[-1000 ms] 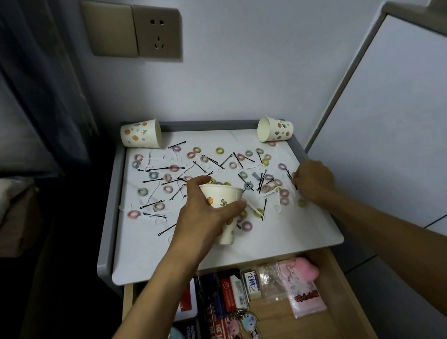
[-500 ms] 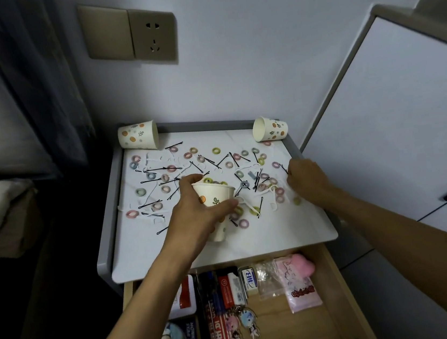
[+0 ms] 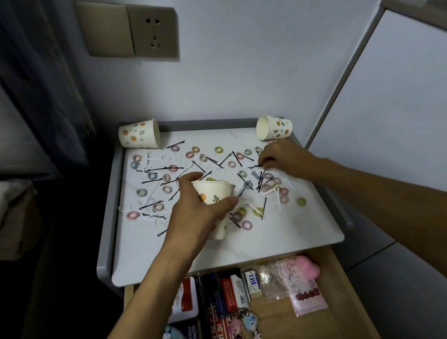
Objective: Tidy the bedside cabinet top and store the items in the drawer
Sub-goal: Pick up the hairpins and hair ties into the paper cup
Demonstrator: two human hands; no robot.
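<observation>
My left hand (image 3: 194, 218) grips a paper cup (image 3: 215, 194) around its wall, holding it tilted just above the table (image 3: 294, 231). To its right, my right hand (image 3: 285, 159) curls its fingers down into the scatter; I cannot tell whether they hold anything. Hair ties (image 3: 218, 150) and black hairpins (image 3: 150, 180) lie around both hands. Beyond them a second cup (image 3: 139, 136) and a third cup (image 3: 273, 126) lie on their sides. Nearer me the drawer (image 3: 281, 328) stands open.

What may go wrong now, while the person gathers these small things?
The right hand picking at bobby pins is close to the tipped cup at the back; it might knock it rolling. Hair ties lie near the cabinet's front edge; a sweep may drop them loose into the open drawer.
</observation>
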